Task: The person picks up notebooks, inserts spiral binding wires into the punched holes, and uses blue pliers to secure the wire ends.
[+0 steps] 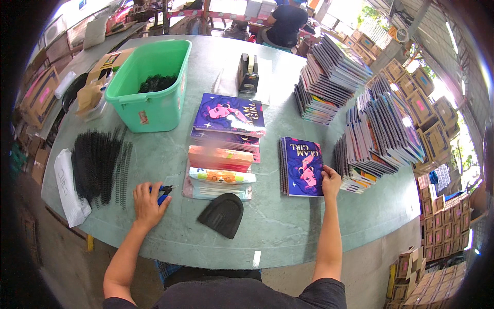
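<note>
My left hand [147, 205] rests on the table with its fingers curled round small blue-handled pliers [163, 197], whose jaws point right. On the other side, my right hand [331, 181] pinches the right edge of a purple notebook [304, 167] with a cartoon woman on its cover. This notebook lies flat, with a dark spiral along its left edge. Between the hands lies an overlapping row of notebooks, a purple one [229, 114] at its far end. Nearer me is a dark, rounded pad-like piece [222, 215]. Left of my left hand are many black spiral binding coils [100, 165].
A green tub [149, 110] holding black coils stands far left. A tape dispenser [249, 74] is at the back. Tall stacks of spiral notebooks [378, 134] [332, 77] line the right. A white wrapper [70, 188] lies left. Another person [284, 28] sits beyond the table.
</note>
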`<state>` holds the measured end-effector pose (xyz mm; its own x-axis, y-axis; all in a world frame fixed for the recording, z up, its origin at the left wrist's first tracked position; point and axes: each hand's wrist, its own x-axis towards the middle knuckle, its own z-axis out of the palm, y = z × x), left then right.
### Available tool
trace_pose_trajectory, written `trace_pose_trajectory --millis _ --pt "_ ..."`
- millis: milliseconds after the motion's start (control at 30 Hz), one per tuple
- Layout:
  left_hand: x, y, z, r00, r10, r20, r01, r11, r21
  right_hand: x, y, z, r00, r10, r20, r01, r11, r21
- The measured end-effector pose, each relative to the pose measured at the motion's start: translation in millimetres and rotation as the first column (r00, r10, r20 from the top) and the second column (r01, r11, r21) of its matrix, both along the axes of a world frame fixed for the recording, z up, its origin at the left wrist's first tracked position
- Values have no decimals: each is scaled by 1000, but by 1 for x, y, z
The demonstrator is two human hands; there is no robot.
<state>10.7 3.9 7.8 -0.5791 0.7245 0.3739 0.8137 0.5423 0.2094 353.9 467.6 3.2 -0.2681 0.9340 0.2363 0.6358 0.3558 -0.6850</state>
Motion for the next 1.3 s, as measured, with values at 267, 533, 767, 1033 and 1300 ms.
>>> trace_pose_trajectory --millis 267,533,767,1033,1300 --pt "8 6 8 999 -31 -40 31 999 8 -178 -57 84 811 533 241 -562 597 572" --pt "3 -1 13 996 -81 32 79 995 59 -350 -143 97 284 535 795 -948 279 150" --pt "7 -4 15 995 -61 80 56 996 63 -346 -142 91 230 494 838 -972 155 175" --pt "0 -5 22 998 -66 13 64 990 129 -311 -153 146 147 707 692 -974 226 -25" --pt "-28 112 131 912 -340 231 197 855 481 -243 -208 208 297 843 448 -911 108 399"
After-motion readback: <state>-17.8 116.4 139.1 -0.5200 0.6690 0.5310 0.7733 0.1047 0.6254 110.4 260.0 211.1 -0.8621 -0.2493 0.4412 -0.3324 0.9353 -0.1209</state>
